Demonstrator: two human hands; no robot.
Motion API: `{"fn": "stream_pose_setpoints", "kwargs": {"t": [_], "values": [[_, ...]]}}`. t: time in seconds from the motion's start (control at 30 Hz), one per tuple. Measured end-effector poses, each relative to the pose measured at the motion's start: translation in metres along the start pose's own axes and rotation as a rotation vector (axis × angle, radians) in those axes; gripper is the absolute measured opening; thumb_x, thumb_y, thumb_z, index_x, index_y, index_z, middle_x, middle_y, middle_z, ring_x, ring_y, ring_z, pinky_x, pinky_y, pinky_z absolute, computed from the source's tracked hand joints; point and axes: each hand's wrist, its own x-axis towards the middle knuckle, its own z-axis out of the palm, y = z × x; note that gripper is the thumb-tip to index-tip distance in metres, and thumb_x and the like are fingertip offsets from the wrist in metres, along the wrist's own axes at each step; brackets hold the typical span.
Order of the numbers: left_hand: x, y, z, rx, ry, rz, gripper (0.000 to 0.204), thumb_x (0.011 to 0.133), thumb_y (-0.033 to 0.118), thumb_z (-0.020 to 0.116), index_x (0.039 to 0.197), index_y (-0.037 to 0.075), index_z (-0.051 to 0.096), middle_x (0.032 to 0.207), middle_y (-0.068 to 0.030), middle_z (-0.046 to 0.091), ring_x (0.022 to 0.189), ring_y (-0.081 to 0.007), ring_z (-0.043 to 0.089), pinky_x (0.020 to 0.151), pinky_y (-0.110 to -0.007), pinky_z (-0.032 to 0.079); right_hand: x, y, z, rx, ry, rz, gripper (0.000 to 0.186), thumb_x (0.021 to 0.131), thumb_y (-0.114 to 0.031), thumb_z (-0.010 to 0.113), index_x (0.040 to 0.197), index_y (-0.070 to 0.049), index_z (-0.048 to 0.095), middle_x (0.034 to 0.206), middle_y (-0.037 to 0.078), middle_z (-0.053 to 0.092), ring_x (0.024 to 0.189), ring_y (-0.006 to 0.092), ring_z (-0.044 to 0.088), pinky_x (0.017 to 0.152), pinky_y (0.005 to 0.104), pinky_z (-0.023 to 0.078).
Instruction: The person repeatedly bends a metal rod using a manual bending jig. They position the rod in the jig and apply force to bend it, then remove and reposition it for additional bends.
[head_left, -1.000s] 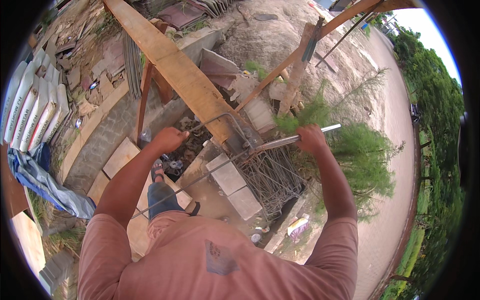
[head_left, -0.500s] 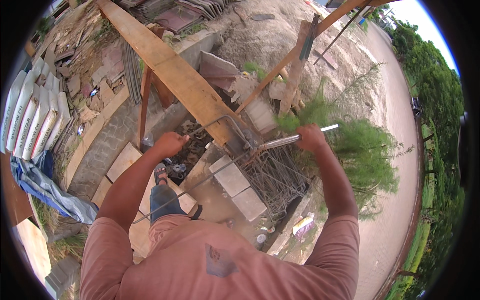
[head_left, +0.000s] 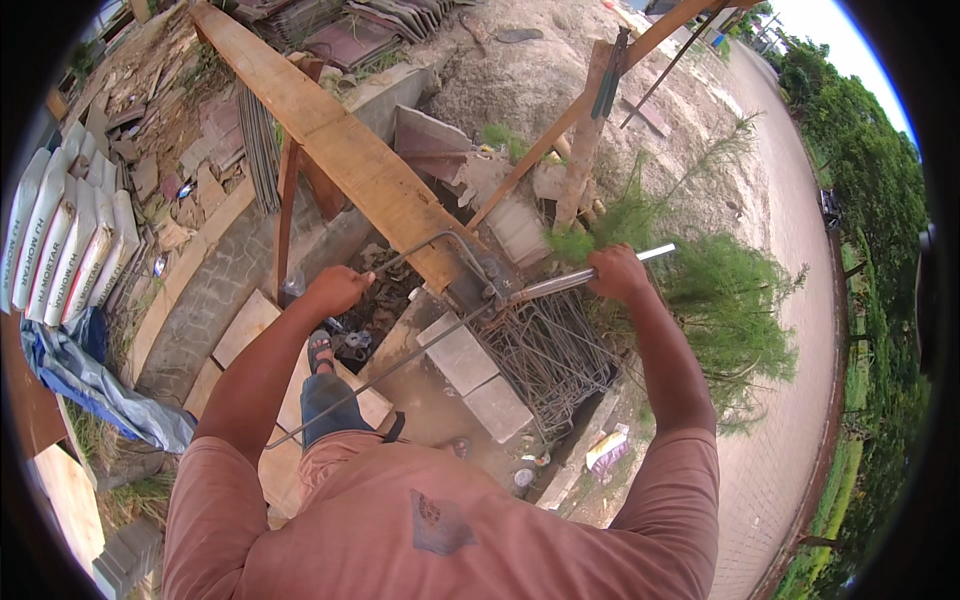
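My left hand (head_left: pixel 342 290) is closed round the short bent end of a thin steel rod (head_left: pixel 400 364). The rod's long leg slants down toward my waist on the left; its bent part lies over the near end of a wooden plank (head_left: pixel 350 150). Metal pins and a dark plate (head_left: pixel 490 283) are fixed at that end, and the rod passes among them. On the right, my right hand (head_left: pixel 618 273) grips a metal pipe handle (head_left: pixel 560 284), whose bright tip sticks out past my fist. The handle's inner end meets the rod at the pins.
Below the plank's end lies a heap of bent steel rods (head_left: pixel 560 350) beside grey concrete blocks (head_left: pixel 462 355). Stacked white bags (head_left: pixel 85 240) and a blue-grey tarp (head_left: pixel 110 385) are at left. A leafy green bush (head_left: pixel 720 310) stands right, before a paved road (head_left: pixel 800 300).
Both hands keep their grip in nearly the same place. The pipe handle's outer tip has risen very slightly, and the whole view has shifted a little.
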Motion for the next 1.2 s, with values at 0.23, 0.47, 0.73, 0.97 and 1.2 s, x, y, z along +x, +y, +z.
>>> {"fn": "stream_pose_setpoints", "kwargs": {"t": [0.23, 0.47, 0.73, 0.97, 1.2], "values": [[-0.003, 0.007, -0.006, -0.018, -0.042, -0.029, 0.053, 0.095, 0.043, 0.047, 0.077, -0.004, 0.065, 0.074, -0.0235, 0.062, 0.075, -0.0403, 0.061, 0.073, -0.047, 0.045, -0.005, -0.001, 0.008, -0.006, 0.037, 0.01, 0.021, 0.066, -0.024, 0.069, 0.082, -0.011, 0.065, 0.077, 0.013, 0.065, 0.083, 0.0344, 0.063, 0.08, 0.0454, 0.045], [-0.004, 0.01, -0.004, -0.004, -0.027, -0.029, 0.053, 0.095, 0.043, 0.047, 0.079, -0.005, 0.064, 0.076, -0.0236, 0.063, 0.076, -0.0402, 0.061, 0.073, -0.046, 0.045, -0.008, 0.012, 0.017, 0.135, 0.014, 0.117, 0.014, 0.068, -0.018, 0.068, 0.075, -0.009, 0.059, 0.076, 0.012, 0.062, 0.085, 0.033, 0.061, 0.082, 0.0468, 0.044], [-0.004, 0.001, 0.0, 0.065, -0.044, 0.013, 0.059, 0.097, 0.046, 0.04, 0.079, -0.005, 0.062, 0.077, -0.0249, 0.062, 0.078, -0.043, 0.059, 0.073, -0.049, 0.044, -0.025, 0.06, 0.039, -0.038, 0.243, 0.319, 0.011, 0.067, -0.013, 0.064, 0.071, -0.006, 0.057, 0.081, 0.014, 0.06, 0.091, 0.0348, 0.057, 0.084, 0.0442, 0.043], [0.004, 0.006, -0.002, 0.098, -0.002, 0.107, 0.062, 0.097, 0.05, 0.04, 0.074, -0.005, 0.059, 0.072, -0.0233, 0.059, 0.072, -0.0395, 0.058, 0.071, -0.047, 0.043, -0.049, 0.054, 0.063, -0.024, 0.39, 0.378, 0.012, 0.068, -0.016, 0.064, 0.073, -0.005, 0.065, 0.081, 0.016, 0.065, 0.088, 0.0367, 0.06, 0.083, 0.0471, 0.045], [0.011, -0.013, -0.003, 0.018, 0.039, 0.224, 0.061, 0.097, 0.051, 0.042, 0.069, -0.001, 0.059, 0.058, -0.0148, 0.053, 0.053, -0.0287, 0.053, 0.054, -0.041, 0.043, -0.132, -0.023, 0.076, -0.047, 0.418, 0.647, 0.015, 0.071, -0.019, 0.064, 0.076, -0.006, 0.069, 0.078, 0.018, 0.066, 0.079, 0.0379, 0.064, 0.074, 0.0503, 0.048]]}}
